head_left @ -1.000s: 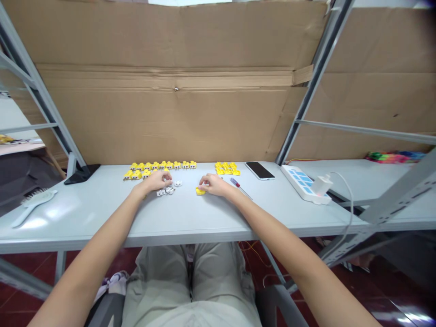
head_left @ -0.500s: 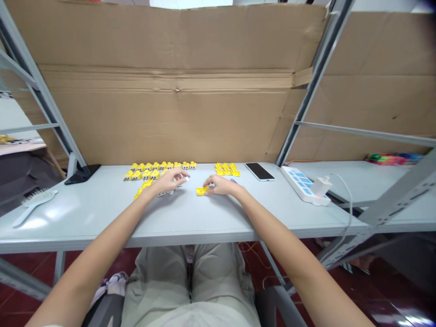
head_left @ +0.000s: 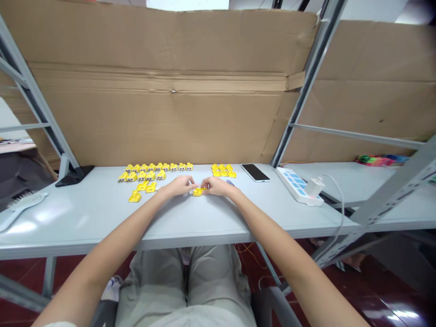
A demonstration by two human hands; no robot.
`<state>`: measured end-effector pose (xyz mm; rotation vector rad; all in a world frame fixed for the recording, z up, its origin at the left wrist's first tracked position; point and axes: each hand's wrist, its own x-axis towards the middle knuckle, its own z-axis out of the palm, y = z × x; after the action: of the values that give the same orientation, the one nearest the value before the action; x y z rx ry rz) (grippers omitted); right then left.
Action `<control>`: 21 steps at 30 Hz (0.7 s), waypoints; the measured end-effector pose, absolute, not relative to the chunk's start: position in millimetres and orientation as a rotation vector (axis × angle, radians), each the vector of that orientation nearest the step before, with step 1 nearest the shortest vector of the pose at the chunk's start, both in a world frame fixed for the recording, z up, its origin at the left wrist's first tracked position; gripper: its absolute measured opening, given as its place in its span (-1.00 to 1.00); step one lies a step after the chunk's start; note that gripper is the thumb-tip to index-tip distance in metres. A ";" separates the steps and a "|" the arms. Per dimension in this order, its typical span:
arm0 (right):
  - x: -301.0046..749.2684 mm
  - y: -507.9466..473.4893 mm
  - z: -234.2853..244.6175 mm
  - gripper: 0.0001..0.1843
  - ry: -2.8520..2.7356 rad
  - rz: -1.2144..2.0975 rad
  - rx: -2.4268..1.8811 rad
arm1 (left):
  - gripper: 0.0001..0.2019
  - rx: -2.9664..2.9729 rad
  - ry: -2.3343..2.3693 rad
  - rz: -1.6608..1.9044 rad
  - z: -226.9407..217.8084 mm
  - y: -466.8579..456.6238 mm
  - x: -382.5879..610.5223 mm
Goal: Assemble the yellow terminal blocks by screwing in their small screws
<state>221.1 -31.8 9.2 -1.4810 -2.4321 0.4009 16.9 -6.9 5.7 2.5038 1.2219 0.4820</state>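
My left hand (head_left: pixel 180 185) and my right hand (head_left: pixel 215 185) meet at the middle of the light grey table (head_left: pixel 85 218). Between their fingertips is a small yellow plastic piece (head_left: pixel 198 192), gripped by my right hand. A small white piece (head_left: pixel 190 192) shows at my left fingertips, pressed against the yellow one. Left of my hands lie rows of yellow connector-like pieces (head_left: pixel 153 172), with loose ones (head_left: pixel 135 196) in front. A smaller yellow group (head_left: pixel 222 170) lies ahead of my right hand. A screwdriver (head_left: pixel 230 182) is partly hidden behind my right hand.
A black phone (head_left: pixel 255 172) lies right of the small group, then a white power strip (head_left: pixel 298 186) with a plugged-in charger (head_left: pixel 315 186). A white hairbrush (head_left: pixel 20 208) lies at the left. Cardboard and grey metal shelf uprights (head_left: pixel 308 81) stand behind the table.
My left hand has moved right, from the white pieces to the yellow piece, and now touches my right hand. The view has shifted slightly, and the yellow pieces at the left appear more spread toward me.
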 end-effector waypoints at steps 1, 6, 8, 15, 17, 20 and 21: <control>221.5 -31.5 8.9 -0.76 -2.427 0.411 -1.476 | -0.56 2.494 1.182 0.507 6.5 -7.4 12.1; 223.2 -29.1 6.1 -0.76 -2.435 0.425 -1.451 | -0.53 2.436 1.030 0.481 17.6 -7.5 -12.3; 223.1 -28.9 5.0 -0.75 -2.450 0.422 -1.428 | -0.56 2.453 0.994 0.443 18.0 -5.5 -16.0; 221.4 -32.2 5.6 -0.70 -2.445 0.352 -1.459 | -0.72 2.445 0.969 0.489 4.8 -1.8 -6.5; 220.9 -32.8 6.0 -0.71 -2.443 0.351 -1.464 | -0.66 2.421 0.955 0.462 3.2 -2.3 -4.2; 220.1 -32.5 5.8 -0.73 -2.449 0.344 -1.455 | -0.61 2.399 0.978 0.432 2.6 -2.0 -2.6; 220.0 -32.1 5.4 -0.74 -2.451 0.338 -1.450 | -0.61 2.392 0.986 0.438 2.7 -1.7 -2.4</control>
<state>220.0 -32.1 5.4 -1.4504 -2.4514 0.3380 -2.4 -1.7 2.7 2.3918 0.9862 0.4382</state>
